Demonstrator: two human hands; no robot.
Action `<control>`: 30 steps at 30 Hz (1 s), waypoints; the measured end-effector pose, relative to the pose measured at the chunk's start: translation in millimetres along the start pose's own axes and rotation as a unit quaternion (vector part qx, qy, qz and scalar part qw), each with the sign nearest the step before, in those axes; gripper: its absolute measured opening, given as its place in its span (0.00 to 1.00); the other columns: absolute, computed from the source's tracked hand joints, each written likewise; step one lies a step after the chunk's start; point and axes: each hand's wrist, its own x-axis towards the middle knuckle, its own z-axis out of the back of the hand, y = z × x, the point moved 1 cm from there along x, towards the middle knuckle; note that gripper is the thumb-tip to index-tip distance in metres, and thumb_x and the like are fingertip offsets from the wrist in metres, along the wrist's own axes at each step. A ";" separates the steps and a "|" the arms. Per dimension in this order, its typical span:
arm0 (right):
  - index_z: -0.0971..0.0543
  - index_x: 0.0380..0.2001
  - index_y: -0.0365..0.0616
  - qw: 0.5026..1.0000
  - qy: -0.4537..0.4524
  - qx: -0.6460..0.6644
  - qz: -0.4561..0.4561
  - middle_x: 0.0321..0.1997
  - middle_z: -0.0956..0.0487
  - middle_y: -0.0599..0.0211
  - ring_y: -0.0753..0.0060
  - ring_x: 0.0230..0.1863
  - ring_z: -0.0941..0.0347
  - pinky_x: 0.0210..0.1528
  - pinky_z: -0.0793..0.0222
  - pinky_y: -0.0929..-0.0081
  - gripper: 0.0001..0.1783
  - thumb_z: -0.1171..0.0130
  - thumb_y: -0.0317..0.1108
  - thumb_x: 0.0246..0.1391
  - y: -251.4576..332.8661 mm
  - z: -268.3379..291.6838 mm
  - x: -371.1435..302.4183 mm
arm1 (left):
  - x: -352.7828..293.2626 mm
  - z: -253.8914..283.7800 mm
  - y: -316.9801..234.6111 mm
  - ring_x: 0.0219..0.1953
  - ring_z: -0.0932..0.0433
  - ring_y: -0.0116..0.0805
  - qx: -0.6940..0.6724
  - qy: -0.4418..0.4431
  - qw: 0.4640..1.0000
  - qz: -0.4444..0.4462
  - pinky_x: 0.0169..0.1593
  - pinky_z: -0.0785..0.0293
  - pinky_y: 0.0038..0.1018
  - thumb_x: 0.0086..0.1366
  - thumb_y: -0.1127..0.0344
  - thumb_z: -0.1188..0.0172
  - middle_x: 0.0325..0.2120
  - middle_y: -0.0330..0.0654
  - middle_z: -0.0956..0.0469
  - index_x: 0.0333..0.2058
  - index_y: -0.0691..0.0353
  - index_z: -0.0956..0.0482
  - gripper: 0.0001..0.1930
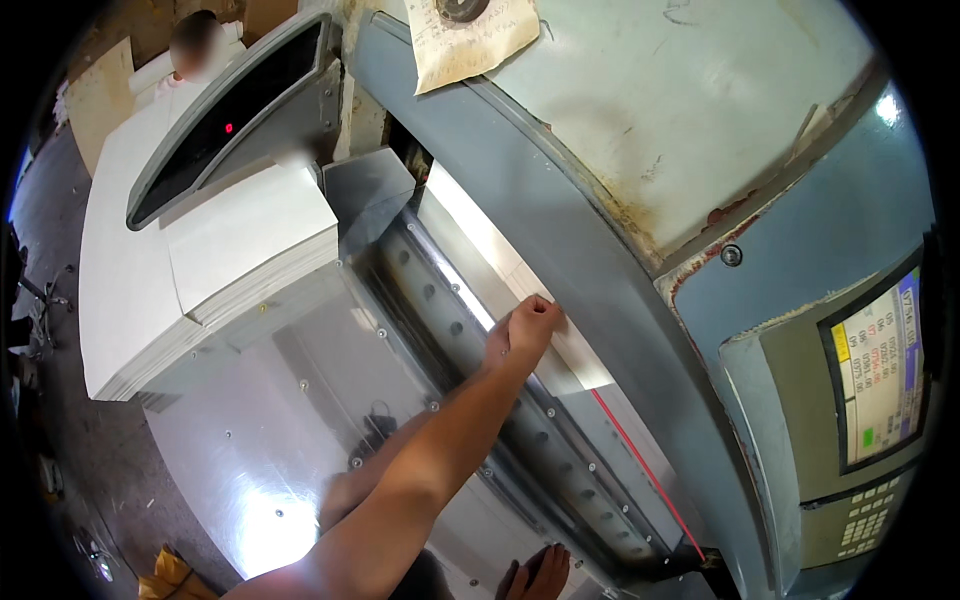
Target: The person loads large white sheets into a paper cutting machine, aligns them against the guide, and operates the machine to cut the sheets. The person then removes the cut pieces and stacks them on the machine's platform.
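We see our left hand [535,325] curled at the pale paper [515,272], maybe to keep it straight, but we can't tell if it pinches anything. The paper lies in the slot under the big blue-grey beam [560,215]. Our right hand [545,575] has loose, straight fingers low over the shiny table [300,440], perhaps for leaning (a red line [650,475] glows past it).

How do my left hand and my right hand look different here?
Your left hand is curled; your right hand has its fingers extended. The left reaches up beside the blue-grey beam; the right is low, over the steel table. The left shows whole, while the picture's lower edge cuts off the right. Both are bare.
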 end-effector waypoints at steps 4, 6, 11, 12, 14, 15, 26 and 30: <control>0.29 0.58 0.36 0.997 0.003 0.057 -0.047 0.63 0.30 0.46 0.39 0.66 0.39 0.69 0.47 0.47 0.26 0.52 0.45 0.66 -1.5 0.3 -8.2 | -14.5 -4.5 -28.7 0.24 0.27 0.27 0.107 -0.006 0.994 -0.026 0.30 0.30 0.27 0.58 0.60 0.34 0.20 0.37 0.22 0.26 0.64 0.22 0.12; 0.27 0.57 0.36 0.997 0.002 0.044 -0.062 0.63 0.29 0.47 0.39 0.65 0.38 0.69 0.47 0.48 0.25 0.51 0.44 0.65 -8.4 1.0 -18.2 | -43.4 -4.1 -51.4 0.25 0.27 0.26 0.084 0.014 0.996 0.008 0.32 0.29 0.27 0.59 0.58 0.33 0.22 0.37 0.21 0.28 0.64 0.21 0.13; 0.25 0.54 0.35 0.997 0.032 0.048 -0.055 0.61 0.27 0.45 0.40 0.64 0.35 0.69 0.46 0.51 0.23 0.51 0.42 0.65 19.9 24.0 6.1 | -34.7 91.9 -52.7 0.35 0.25 0.24 0.188 0.151 0.970 0.020 0.42 0.28 0.25 0.62 0.52 0.34 0.31 0.36 0.20 0.43 0.60 0.20 0.19; 0.26 0.55 0.35 0.996 0.054 0.043 -0.060 0.62 0.29 0.45 0.41 0.66 0.38 0.70 0.48 0.51 0.23 0.51 0.40 0.65 15.8 25.7 1.1 | -58.6 118.1 -49.1 0.35 0.25 0.26 0.206 0.169 0.964 -0.004 0.41 0.28 0.26 0.62 0.51 0.34 0.31 0.38 0.20 0.42 0.61 0.20 0.19; 0.27 0.56 0.35 0.994 0.050 0.018 -0.096 0.63 0.30 0.45 0.43 0.67 0.39 0.70 0.49 0.52 0.23 0.50 0.40 0.64 6.8 22.2 -12.7 | -118.4 178.1 -68.9 0.35 0.25 0.28 0.247 0.204 0.946 -0.049 0.41 0.28 0.27 0.63 0.52 0.35 0.30 0.41 0.22 0.41 0.62 0.20 0.18; 0.27 0.57 0.36 0.992 0.053 0.011 -0.110 0.64 0.30 0.45 0.43 0.68 0.40 0.71 0.49 0.52 0.24 0.50 0.40 0.64 3.6 16.7 -22.0 | -153.8 213.4 -96.8 0.34 0.25 0.32 0.282 0.232 0.930 -0.048 0.42 0.28 0.28 0.66 0.51 0.39 0.31 0.42 0.22 0.40 0.63 0.20 0.18; 0.24 0.45 0.35 0.863 0.029 0.497 -0.087 0.43 0.24 0.65 0.75 0.44 0.29 0.49 0.31 0.74 0.14 0.37 0.29 0.58 140.9 -83.8 52.8 | -295.5 698.1 -308.6 0.59 0.29 0.38 0.200 -0.245 0.943 -0.101 0.63 0.36 0.38 0.73 0.44 0.58 0.54 0.47 0.26 0.54 0.64 0.27 0.28; 0.40 0.67 0.41 0.727 0.175 0.654 -0.109 0.65 0.33 0.58 0.65 0.65 0.37 0.65 0.40 0.65 0.36 0.40 0.43 0.62 279.0 -130.1 204.9 | -206.8 683.7 -348.4 0.68 0.41 0.40 -0.064 -0.168 0.970 -0.164 0.69 0.46 0.36 0.72 0.36 0.65 0.67 0.45 0.41 0.68 0.62 0.47 0.38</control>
